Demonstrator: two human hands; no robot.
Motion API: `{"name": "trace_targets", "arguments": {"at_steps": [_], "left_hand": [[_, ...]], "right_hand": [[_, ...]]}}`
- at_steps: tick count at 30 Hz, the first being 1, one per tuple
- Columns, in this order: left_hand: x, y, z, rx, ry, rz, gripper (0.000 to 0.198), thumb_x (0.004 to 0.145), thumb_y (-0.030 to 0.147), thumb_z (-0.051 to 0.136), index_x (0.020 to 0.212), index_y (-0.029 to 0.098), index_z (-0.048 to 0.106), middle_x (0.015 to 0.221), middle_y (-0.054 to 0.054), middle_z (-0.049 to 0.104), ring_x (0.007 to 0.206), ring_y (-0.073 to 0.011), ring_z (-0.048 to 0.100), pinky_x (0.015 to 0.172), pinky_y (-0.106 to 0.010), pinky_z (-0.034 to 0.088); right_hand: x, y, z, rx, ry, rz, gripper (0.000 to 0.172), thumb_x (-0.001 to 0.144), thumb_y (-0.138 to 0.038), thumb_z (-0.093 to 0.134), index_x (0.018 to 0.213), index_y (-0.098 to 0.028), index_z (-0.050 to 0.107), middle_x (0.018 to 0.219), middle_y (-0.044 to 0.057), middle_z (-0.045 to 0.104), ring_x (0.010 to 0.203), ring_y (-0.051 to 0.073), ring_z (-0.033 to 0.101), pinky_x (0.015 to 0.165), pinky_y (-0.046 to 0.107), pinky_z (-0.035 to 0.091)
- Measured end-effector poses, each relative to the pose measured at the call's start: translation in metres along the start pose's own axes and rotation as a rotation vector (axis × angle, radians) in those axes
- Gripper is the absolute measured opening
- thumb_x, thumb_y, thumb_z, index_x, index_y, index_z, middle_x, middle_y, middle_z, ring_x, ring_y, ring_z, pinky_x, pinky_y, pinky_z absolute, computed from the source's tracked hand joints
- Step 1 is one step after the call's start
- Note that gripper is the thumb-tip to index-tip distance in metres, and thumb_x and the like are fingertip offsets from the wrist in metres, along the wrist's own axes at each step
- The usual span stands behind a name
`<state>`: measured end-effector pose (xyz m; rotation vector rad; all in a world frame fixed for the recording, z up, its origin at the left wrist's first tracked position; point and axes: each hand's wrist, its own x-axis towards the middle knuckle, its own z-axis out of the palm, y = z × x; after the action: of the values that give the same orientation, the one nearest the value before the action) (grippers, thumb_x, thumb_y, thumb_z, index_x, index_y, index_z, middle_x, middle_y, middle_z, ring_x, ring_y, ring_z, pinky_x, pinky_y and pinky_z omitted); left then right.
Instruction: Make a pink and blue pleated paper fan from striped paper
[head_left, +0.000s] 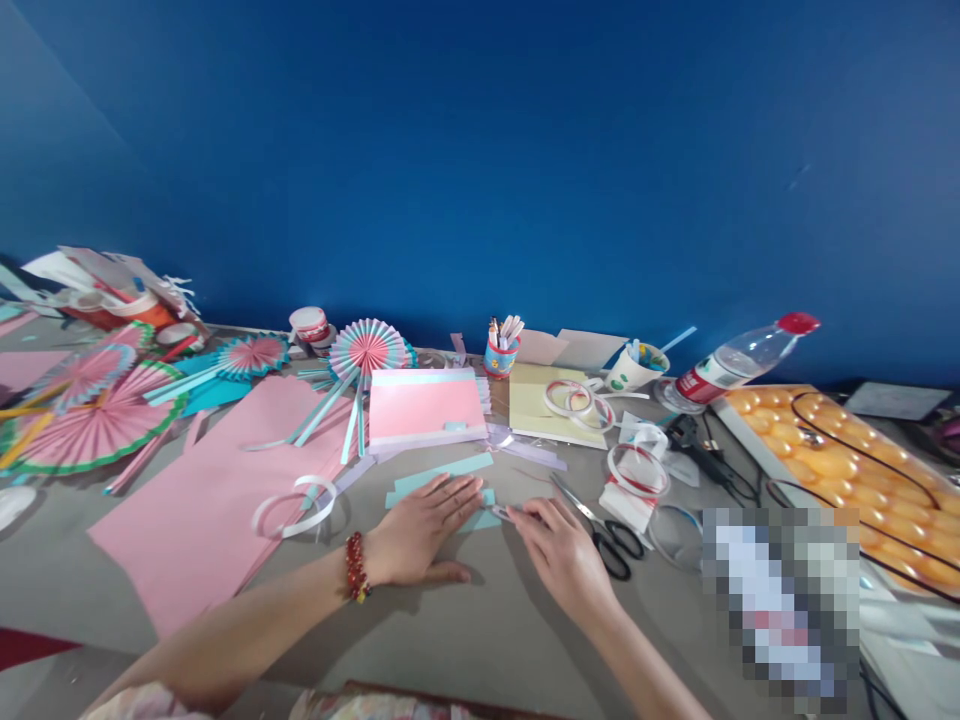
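Nearest: left hand [427, 530], red beaded bracelet [356, 567] at wrist, palm down on blue paper strips [412, 483], fingers stretched out, gripping nothing; right hand [562, 555] with fingertips pinched on small pale item [501, 512], held at right end of the strips; too small to tell what kind.

Strips flat on grey table [480, 645], partly under left hand; judged partway along: already cut narrow, laid roughly side by side; not yet folded or built into anything, as far as visible; pale blue, straight-edged, ends uneven; can't count, partly covered.

Just right of right hand: scissors [598, 520], black handles, not held; off to left: large pink sheets [202, 510], white paper ring [322, 505].

Beyond: pink panel [427, 405] with pale bands; behind that, pleated paper fan [367, 350], looking complete; pen cup [501, 355] near blue wall [480, 160]; bottle [724, 372] to right, tilted-looking.
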<state>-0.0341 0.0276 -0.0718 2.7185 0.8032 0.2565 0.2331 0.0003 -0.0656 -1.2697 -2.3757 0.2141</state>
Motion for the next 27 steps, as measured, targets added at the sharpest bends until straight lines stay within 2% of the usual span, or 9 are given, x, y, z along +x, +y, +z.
{"name": "trace_targets", "arguments": {"at_steps": [11,16,19,24,27], "left_hand": [[0.0,-0.001,0.001,0.008,-0.027,-0.001,0.092,0.091,0.069,0.041,0.157,0.016,0.005,0.161,-0.015,0.015,0.148,-0.0287,0.018,0.121,-0.046,0.01],[-0.003,-0.006,0.0,-0.019,0.002,-0.004,0.083,0.096,0.059,0.041,0.156,0.016,0.005,0.162,-0.015,0.011,0.149,-0.0274,0.015,0.121,-0.045,0.016],[-0.003,-0.005,-0.008,-0.04,0.018,0.001,0.072,0.097,0.055,0.041,0.154,0.016,0.017,0.161,-0.015,0.015,0.148,-0.0274,0.019,0.121,-0.045,0.019],[-0.004,0.012,-0.019,0.008,0.059,-0.077,0.051,0.096,0.047,0.047,0.137,0.016,0.048,0.145,-0.015,0.045,0.135,-0.0292,0.04,0.119,-0.048,0.024],[-0.015,0.024,-0.017,0.109,-0.012,-0.043,0.065,0.093,0.057,0.05,0.138,0.011,0.048,0.151,-0.016,0.038,0.138,-0.0331,0.033,0.119,-0.049,0.02]], "right_hand": [[0.002,0.001,0.001,-0.007,-0.013,0.019,0.03,0.096,-0.014,0.043,0.114,-0.023,0.066,0.093,0.008,0.06,0.087,0.021,0.057,0.076,0.033,0.051],[0.006,0.002,-0.002,-0.007,-0.017,0.004,0.032,0.094,-0.011,0.042,0.111,-0.023,0.067,0.09,0.008,0.06,0.083,0.021,0.057,0.075,0.034,0.051],[0.005,0.003,-0.002,0.012,-0.022,0.02,0.035,0.092,-0.008,0.041,0.11,-0.023,0.067,0.091,0.008,0.06,0.084,0.021,0.056,0.075,0.034,0.051],[0.005,0.003,-0.001,0.01,-0.037,0.025,0.036,0.089,-0.005,0.044,0.108,-0.023,0.069,0.092,0.008,0.06,0.086,0.023,0.057,0.074,0.034,0.052],[0.006,0.002,-0.003,0.006,-0.03,0.019,0.037,0.09,-0.006,0.044,0.112,-0.024,0.068,0.092,0.008,0.061,0.086,0.022,0.058,0.075,0.034,0.052]]}}
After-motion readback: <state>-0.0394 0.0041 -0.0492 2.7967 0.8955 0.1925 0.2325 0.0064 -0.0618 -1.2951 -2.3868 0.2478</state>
